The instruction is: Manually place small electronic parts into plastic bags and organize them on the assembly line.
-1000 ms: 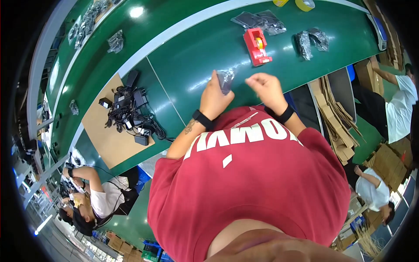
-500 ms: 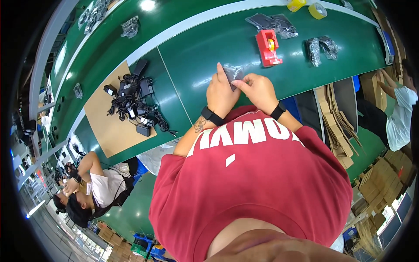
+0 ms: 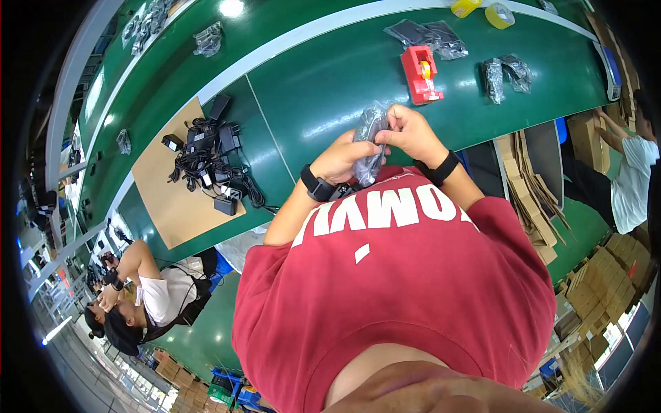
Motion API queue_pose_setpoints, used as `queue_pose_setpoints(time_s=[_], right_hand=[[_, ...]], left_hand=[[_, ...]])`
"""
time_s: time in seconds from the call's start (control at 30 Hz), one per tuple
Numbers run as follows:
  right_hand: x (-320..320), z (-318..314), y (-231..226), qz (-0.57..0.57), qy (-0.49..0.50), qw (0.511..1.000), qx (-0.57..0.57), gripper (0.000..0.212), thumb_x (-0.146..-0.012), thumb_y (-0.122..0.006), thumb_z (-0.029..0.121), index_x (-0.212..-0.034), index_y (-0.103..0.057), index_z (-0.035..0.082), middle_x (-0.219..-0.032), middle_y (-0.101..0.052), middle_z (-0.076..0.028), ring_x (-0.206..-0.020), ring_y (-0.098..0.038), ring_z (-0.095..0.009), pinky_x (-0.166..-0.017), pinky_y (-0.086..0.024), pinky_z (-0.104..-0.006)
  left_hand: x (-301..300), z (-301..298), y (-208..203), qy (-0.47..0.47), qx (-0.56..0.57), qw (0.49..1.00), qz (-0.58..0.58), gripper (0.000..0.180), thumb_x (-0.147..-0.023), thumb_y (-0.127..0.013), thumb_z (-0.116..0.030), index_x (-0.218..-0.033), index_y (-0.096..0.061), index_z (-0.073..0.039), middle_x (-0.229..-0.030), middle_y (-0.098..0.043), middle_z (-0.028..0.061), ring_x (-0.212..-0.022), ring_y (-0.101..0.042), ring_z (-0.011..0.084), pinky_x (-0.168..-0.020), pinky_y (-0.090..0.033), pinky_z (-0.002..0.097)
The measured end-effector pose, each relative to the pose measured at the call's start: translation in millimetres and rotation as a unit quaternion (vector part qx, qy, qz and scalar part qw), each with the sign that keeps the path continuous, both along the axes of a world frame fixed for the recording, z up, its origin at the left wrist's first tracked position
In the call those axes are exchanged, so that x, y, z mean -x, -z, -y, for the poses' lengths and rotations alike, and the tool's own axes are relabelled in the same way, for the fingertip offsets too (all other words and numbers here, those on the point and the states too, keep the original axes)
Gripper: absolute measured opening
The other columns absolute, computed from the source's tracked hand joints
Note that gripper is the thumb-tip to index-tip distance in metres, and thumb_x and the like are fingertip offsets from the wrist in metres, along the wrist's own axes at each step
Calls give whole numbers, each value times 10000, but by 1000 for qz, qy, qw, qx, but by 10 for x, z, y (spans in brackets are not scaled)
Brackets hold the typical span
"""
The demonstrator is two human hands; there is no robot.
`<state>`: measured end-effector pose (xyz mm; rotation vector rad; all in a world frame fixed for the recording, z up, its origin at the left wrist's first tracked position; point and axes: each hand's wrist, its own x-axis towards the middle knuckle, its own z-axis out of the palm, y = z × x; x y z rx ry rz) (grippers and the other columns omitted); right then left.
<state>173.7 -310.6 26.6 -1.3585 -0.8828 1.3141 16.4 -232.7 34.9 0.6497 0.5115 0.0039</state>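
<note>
A long dark bundle in clear plastic (image 3: pixel 370 141), apparently a bagged power adapter, stands nearly upright between my hands in front of my chest. My left hand (image 3: pixel 339 160) is closed round its left side, with the thumb across its front. At its upper right, my right hand (image 3: pixel 412 134) pinches the plastic with bent fingers. What exactly lies inside the bag is hard to make out through the shine. Left of my hands, a heap of black power adapters and cables (image 3: pixel 206 155) rests on a brown cardboard sheet (image 3: pixel 162 199).
On the green table (image 3: pixel 310 76) beyond my hands stands a red tape dispenser (image 3: pixel 418 76). Bagged items (image 3: pixel 506 74) and yellow tape rolls (image 3: pixel 499 15) lie farther right and back. One person (image 3: pixel 165 296) sits at left; another (image 3: pixel 630 179) is at right by flattened cardboard (image 3: pixel 530 193).
The bagged bundle has turned, showing its long side and reaching closer to my chest. My left hand has shifted down and left, its forefinger no longer pointing up. My right hand has risen slightly.
</note>
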Motion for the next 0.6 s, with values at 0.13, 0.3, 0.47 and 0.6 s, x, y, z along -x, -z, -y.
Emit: queue_pose_setpoints(time_s=[0.13,0.3,0.47,0.6], right_hand=[[-148,40,19,16,-58,998,-34,331,-677,-695,66,-703,-365,85,-616,-408,42,-556,-369,-28,-473,-295,-180],[-224,45,22,187,30,982,9,280,-707,-680,96,-779,-411,64,-601,-435,28,-565,-413,-48,-498,-357,-202],[134,-52,-93,-65,26,997,21,148,-804,-583,128,-830,-486,19,-673,-540,-17,-577,-514,-72,-530,-422,-204],[18,-107,-56,-26,69,997,3,152,-807,-584,141,-814,-493,19,-678,-538,-8,-590,-500,-59,-553,-418,-192]], left_hand=[[95,-22,101,12,112,992,56,403,-738,-525,-101,-1117,-413,-17,-954,-503,116,-769,-531,188,-640,-455,297],[105,-140,17,-31,-6,998,49,462,-696,-577,-119,-1108,-411,8,-917,-510,95,-746,-509,159,-629,-434,274],[-38,-96,-21,-72,-294,946,-112,352,-698,-564,-81,-1027,-472,1,-865,-542,59,-731,-526,127,-636,-434,251],[-44,-159,-45,-103,-139,984,-34,346,-703,-544,-67,-1036,-470,-10,-884,-554,65,-735,-541,137,-640,-447,263]])
